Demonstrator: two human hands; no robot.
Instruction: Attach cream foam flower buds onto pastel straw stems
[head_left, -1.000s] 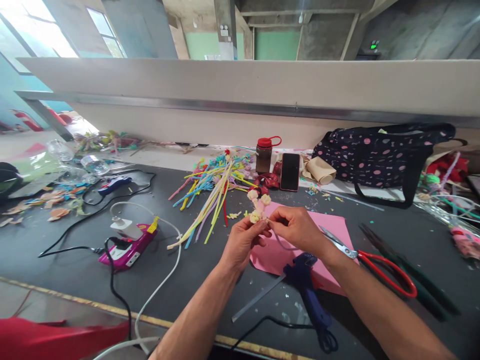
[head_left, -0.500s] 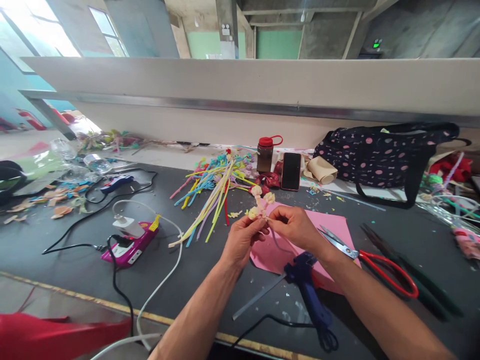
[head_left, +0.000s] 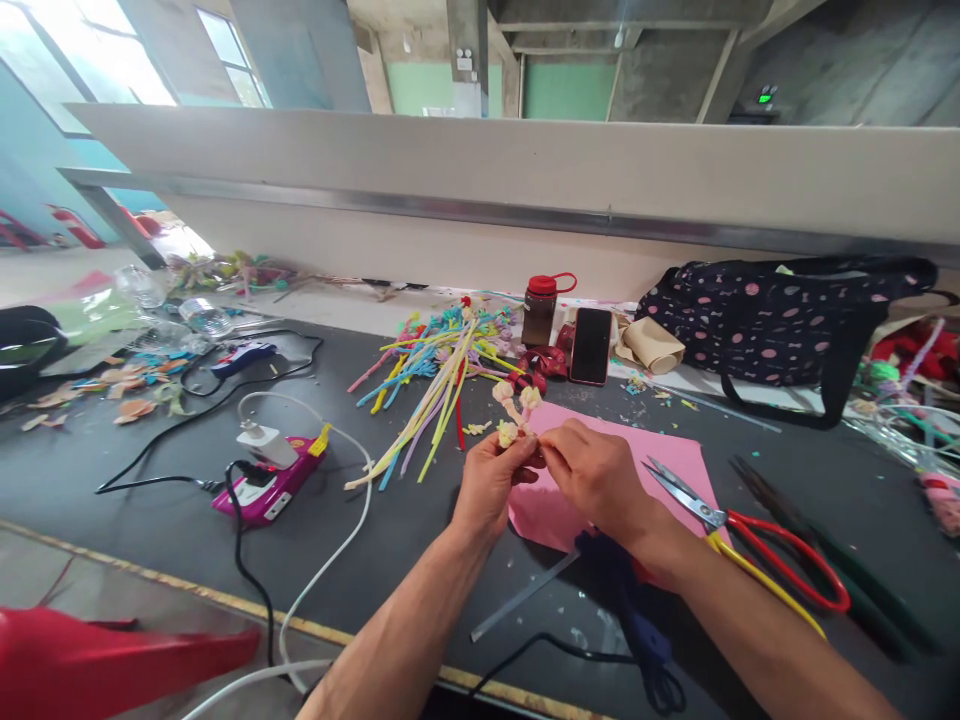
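My left hand (head_left: 487, 485) is closed in a pinch around the base of a small pipe-cleaner flower sprig (head_left: 530, 398), with fluffy pale yellow blossoms and a pinkish stem. Right beside it, my right hand (head_left: 592, 470) has its fingers bent and pressed together at the sprig's lower end; the stem part there is mostly hidden by the fingers. Both hands are above a pink sheet (head_left: 671, 460). Under my right forearm lies a dark blue glue gun (head_left: 634, 620), with a clear glue stick (head_left: 517, 600) sticking out of it.
Scissors (head_left: 780, 560) with red and yellow handles lie at right, near dark pliers-like tools (head_left: 840, 550). Loose pipe cleaners (head_left: 427, 390) pile up behind my hands. A phone (head_left: 591, 345), bottle (head_left: 540, 310) and patterned bag (head_left: 757, 320) stand farther back. Cables surround a purple power strip (head_left: 277, 490).
My right hand has rolled over, its back now upward, and the lilac strand that hung below it is out of sight. The view has shifted slightly left; the scissors' yellow handle now shows.
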